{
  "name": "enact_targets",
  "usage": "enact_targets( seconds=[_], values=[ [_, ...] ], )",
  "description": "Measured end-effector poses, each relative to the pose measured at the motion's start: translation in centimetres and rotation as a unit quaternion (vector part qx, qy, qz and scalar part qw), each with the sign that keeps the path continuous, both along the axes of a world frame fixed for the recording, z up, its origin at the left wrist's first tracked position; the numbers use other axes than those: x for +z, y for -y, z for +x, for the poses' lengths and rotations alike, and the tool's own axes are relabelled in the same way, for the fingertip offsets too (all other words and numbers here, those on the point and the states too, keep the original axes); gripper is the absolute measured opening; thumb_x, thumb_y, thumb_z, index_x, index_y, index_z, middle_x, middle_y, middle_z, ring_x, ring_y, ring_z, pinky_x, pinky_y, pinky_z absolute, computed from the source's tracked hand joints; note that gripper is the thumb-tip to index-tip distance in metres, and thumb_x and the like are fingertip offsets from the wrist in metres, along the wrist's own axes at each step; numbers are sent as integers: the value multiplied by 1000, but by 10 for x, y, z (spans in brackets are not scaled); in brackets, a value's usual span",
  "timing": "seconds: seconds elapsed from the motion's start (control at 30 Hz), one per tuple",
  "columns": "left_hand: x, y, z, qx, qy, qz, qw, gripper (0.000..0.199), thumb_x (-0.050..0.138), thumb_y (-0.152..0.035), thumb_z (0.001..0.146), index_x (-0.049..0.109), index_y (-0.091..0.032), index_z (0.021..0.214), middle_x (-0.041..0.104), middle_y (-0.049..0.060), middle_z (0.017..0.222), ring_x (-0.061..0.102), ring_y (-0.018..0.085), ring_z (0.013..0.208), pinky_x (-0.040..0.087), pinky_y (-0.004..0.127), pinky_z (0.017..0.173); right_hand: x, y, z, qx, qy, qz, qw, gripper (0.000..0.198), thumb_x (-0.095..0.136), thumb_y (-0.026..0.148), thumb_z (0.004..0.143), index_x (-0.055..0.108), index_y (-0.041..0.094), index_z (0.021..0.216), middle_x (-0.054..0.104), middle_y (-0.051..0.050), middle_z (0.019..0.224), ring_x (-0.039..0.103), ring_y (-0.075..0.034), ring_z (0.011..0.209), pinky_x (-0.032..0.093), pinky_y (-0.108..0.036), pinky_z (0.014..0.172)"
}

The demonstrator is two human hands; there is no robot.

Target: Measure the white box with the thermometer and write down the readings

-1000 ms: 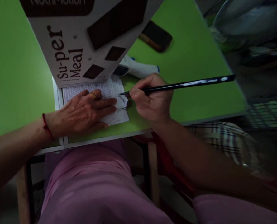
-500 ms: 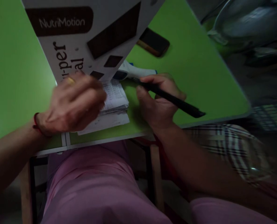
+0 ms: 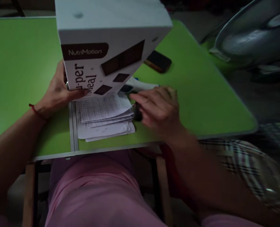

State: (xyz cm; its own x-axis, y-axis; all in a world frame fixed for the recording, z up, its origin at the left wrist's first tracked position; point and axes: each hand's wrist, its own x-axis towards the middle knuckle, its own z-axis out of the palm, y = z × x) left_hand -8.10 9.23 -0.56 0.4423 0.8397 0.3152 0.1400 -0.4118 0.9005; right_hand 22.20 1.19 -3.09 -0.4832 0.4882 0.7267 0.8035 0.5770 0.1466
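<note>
A white NutriMotion carton (image 3: 83,72) stands on the green table, its printed side facing me. My left hand (image 3: 57,91) grips the carton's lower left edge, thumb on the front and fingers behind. Close to the carton's right side, my right hand (image 3: 160,108) is curled, palm down and slightly blurred. The dark end of a slim black tool (image 3: 137,112) shows below its fingers; the rest is hidden, and its exact kind is unclear. Between the hands lies a stack of handwritten papers (image 3: 104,110), partly against the carton's base.
Behind my right hand lies a white and blue handheld device (image 3: 144,85), partly covered. A dark phone (image 3: 160,61) rests farther back. A metal seam (image 3: 73,132) crosses the green table (image 3: 208,101). A large rounded fan-like object (image 3: 255,34) stands beyond the right edge.
My left hand has moved from above the papers to the carton's left edge. My right hand has turned palm down, and the black tool no longer points out to the right. The view has tilted up.
</note>
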Motion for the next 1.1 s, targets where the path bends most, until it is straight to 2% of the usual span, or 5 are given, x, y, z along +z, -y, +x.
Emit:
enact_targets(
  seconds=[0.33,0.6,0.83,0.97,1.1],
  values=[
    [-7,6,4,52,78,-11,996,53,88,-47,71,61,-25,111,69,8,121,66,33,115,58,59,96,18,-22,2,28,114,-144,983,29,48,7,94,74,20,96,76,-5,88,65,-21,85,48,-39,82],
    [-5,-10,-3,96,150,-7,984,54,93,-56,63,64,-29,100,73,-8,110,67,26,109,55,57,99,9,-23,9,26,28,-194,980,20,57,20,92,76,26,93,72,-6,90,63,-25,89,47,-45,81],
    [1,9,8,82,147,-63,984,41,77,-55,82,68,-24,107,74,2,114,70,31,110,60,51,94,4,-37,13,88,-79,-276,954,13,65,33,89,76,26,92,73,-5,91,67,-24,89,52,-45,82],
    [1,16,11,75,131,-70,986,44,80,-54,80,68,-21,107,73,7,117,71,30,108,62,47,93,-1,-56,32,-46,-127,-259,956,32,74,38,75,73,19,101,70,-12,102,65,-27,96,53,-45,81],
    [-2,20,10,93,96,-69,989,51,81,-55,79,64,-18,110,70,12,120,70,31,108,62,47,87,-11,-71,35,-126,-97,-334,929,53,80,35,63,69,20,113,70,-11,101,65,-28,90,54,-45,78]
  ],
)
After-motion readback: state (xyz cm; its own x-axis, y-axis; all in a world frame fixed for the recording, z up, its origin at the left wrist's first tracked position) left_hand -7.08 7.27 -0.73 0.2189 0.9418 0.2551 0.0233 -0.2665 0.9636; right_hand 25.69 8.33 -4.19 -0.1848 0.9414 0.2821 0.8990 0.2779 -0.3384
